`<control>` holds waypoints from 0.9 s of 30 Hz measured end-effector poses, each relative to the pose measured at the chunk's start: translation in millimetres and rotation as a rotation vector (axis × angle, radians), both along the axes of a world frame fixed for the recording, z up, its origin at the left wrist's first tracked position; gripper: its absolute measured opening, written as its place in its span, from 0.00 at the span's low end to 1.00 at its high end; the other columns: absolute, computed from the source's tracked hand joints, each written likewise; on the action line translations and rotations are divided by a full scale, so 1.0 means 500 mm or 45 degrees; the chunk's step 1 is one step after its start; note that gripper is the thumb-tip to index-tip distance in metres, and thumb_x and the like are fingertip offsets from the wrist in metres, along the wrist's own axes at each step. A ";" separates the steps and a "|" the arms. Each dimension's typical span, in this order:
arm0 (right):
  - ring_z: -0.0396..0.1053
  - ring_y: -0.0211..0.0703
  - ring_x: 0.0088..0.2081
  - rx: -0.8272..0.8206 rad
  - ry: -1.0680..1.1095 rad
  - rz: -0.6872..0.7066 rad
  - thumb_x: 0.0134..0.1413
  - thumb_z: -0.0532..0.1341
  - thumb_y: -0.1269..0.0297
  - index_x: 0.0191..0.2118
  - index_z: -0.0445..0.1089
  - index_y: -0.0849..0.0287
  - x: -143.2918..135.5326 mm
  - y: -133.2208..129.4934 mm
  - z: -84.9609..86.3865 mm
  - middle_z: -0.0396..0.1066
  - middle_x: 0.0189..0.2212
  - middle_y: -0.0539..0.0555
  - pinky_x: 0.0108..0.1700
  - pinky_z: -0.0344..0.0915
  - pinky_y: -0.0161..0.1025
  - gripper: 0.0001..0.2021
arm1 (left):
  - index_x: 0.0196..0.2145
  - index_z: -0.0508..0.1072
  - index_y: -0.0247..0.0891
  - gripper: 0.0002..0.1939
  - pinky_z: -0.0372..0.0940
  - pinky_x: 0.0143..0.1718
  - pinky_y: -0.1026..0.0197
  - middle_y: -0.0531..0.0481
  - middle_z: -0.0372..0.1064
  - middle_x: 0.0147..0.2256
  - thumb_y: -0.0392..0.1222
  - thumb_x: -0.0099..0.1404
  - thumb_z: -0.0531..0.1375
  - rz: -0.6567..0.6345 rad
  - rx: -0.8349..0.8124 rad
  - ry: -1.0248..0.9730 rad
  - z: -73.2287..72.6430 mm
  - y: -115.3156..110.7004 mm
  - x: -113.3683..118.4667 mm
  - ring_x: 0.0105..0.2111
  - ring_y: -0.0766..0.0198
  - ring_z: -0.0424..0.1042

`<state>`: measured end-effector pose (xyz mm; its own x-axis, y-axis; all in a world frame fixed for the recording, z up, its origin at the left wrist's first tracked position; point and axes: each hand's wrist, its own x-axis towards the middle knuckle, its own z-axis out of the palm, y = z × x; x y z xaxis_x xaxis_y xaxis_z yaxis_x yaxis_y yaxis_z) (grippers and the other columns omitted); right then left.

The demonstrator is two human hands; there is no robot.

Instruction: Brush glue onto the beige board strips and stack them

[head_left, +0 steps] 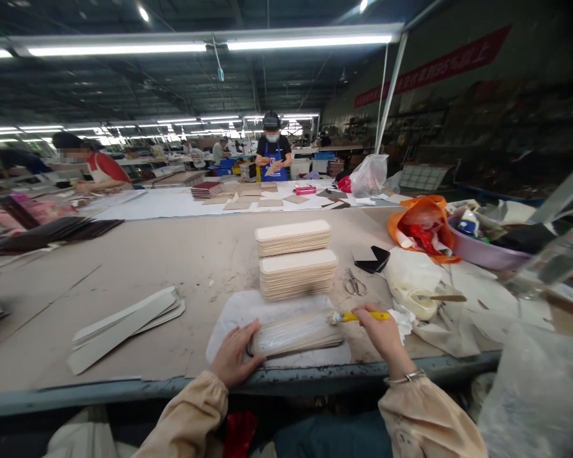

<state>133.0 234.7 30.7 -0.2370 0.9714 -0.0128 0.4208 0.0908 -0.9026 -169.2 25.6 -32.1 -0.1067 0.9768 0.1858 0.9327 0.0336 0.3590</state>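
A stack of long pale strips (291, 334), its top wet and shiny, lies on a white sheet (226, 324) at the table's front edge. My left hand (236, 353) grips the stack's left end, thumb at the near corner and fingers at the far one. In my right hand (379, 331) is a paintbrush (351, 316) with a yellow handle, closed in the fingers. Its whitish bristles touch or hover over the strip's right end; I cannot tell which. Just behind stand two neat piles of cream strips (296, 273), one beyond the other.
Scissors (356, 284) and a black piece (372, 259) lie right of the piles. A pale tub (420, 302) with a stick, an orange bag (420, 222) and a lilac basin (487, 251) crowd the right. Loose strips (128, 324) lie left. A co-worker (273, 152) stands across the table.
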 end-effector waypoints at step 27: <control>0.59 0.39 0.21 -0.584 0.769 0.322 0.42 0.63 0.53 0.33 0.72 0.57 -0.095 -0.049 -0.025 0.63 0.21 0.53 0.22 0.54 0.38 0.14 | 0.60 0.54 0.39 0.40 0.53 0.59 0.43 0.39 0.59 0.57 0.59 0.54 0.59 0.008 0.011 -0.170 0.010 -0.011 0.011 0.56 0.50 0.60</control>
<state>85.4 210.4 18.0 -0.5430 0.8163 -0.1968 -0.1367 -0.3172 -0.9385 -163.9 20.2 -27.1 -0.1370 0.9744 0.1780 0.8766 0.0356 0.4800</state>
